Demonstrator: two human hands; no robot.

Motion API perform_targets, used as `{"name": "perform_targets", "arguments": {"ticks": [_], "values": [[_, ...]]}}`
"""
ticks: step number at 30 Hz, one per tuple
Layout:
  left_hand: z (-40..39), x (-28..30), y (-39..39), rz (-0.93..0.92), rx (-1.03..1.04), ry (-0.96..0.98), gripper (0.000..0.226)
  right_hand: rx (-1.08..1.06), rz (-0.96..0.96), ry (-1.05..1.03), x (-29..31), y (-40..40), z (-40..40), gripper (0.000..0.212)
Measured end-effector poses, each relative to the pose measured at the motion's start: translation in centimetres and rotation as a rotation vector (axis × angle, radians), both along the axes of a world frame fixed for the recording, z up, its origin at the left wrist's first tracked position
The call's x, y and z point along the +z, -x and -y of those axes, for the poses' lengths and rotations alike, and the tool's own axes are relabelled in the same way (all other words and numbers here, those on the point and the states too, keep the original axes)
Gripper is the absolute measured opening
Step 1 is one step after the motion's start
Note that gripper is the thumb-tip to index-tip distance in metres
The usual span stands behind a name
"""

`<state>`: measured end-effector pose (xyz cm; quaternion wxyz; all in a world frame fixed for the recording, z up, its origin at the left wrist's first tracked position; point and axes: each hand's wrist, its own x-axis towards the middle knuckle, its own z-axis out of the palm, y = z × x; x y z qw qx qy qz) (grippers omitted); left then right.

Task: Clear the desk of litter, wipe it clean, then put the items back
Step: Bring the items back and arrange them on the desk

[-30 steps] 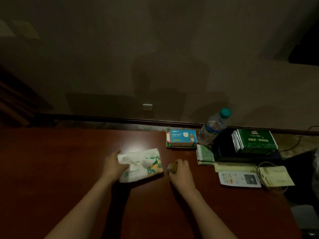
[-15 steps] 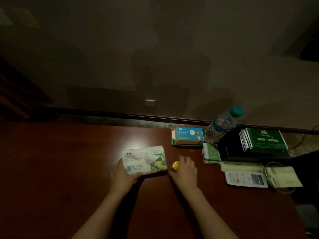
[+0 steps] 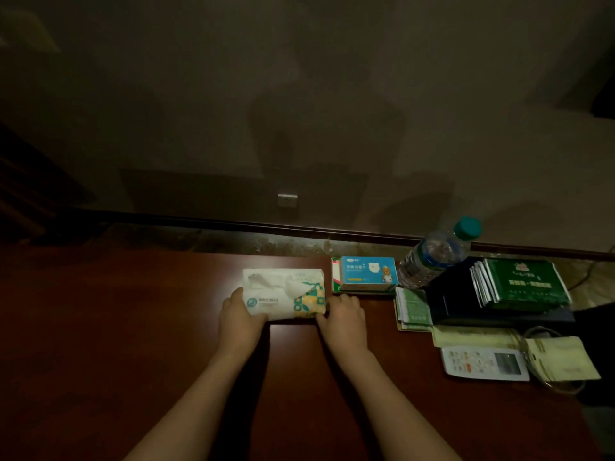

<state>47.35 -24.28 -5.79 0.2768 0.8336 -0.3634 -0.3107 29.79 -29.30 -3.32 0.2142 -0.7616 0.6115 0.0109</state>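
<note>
Tissue pack [image 3: 283, 293] lies between both grips: left hand [image 3: 240, 319] clasps it, right hand [image 3: 344, 320] curled alongside

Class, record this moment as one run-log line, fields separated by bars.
phase: putting items back | left hand: holds tissue pack | right hand: at pack's right end, grip unclear | pack: on desk

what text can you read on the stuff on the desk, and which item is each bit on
No text can be quoted with confidence.
Tissue pack: a round logo and a line of print, blurred.
Blue box: white print, too small to read.
Green booklets: a crest and pale lines, blurred.
Water bottle: blue label, unreadable.
Remote control: button marks too small.
</note>
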Motion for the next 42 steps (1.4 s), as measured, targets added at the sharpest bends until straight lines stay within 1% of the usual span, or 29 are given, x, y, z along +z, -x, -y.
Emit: {"name": "perform_targets", "arguments": {"ticks": [7,12,14,17,19,21,24,27,30,33,38,42], "values": [[3.0,-0.7,-0.5,0.001,-0.022,0.007,0.050,-0.058,0.039,0.094,-0.4,-0.1,2.6,0.031],[3.6,-0.2,0.0,0.000,-0.073,0.046,0.040,-0.093,0.105,0.109,-0.4,1.1,1.7,0.031],[3.0,-0.3,-0.2,-0.016,-0.076,0.059,0.043,-0.114,0.131,0.124,-0.4,2.3,0.4,0.033],[1.4,-0.1,0.6,0.032,-0.012,-0.001,0.055,-0.161,0.130,0.106,-0.4,4.4,-2.1,0.042],[-0.3,0.4,2.8,0.066,0.016,-0.073,0.051,-0.131,0.079,0.046,-0.7,5.3,-3.6,0.045],[-2.1,0.8,5.8,0.055,-0.052,-0.106,0.048,-0.082,0.069,0.005,-0.9,5.7,-4.4,0.041],[-3.0,0.4,9.3,0.022,-0.138,-0.113,0.047,-0.064,0.071,-0.008,-0.6,5.8,-4.2,0.037],[-2.2,0.7,11.4,-0.033,-0.232,-0.144,0.039,-0.059,0.027,0.015,-0.3,6.5,-3.2,0.039],[-0.8,1.1,12.5,-0.053,-0.328,-0.156,0.036,-0.103,-0.002,0.045,-0.1,7.9,-1.7,0.042],[0.8,1.1,13.1,-0.028,-0.368,-0.154,0.035,-0.113,-0.064,0.097,-0.2,9.2,-0.4,0.044],[2.9,1.3,14.4,0.040,-0.447,-0.150,0.029,-0.116,-0.141,0.179,-0.1,9.7,1.1,0.040],[3.8,1.5,15.3,0.089,-0.471,-0.162,0.030,-0.115,-0.135,0.241,0.0,10.0,1.8,0.043]]}}
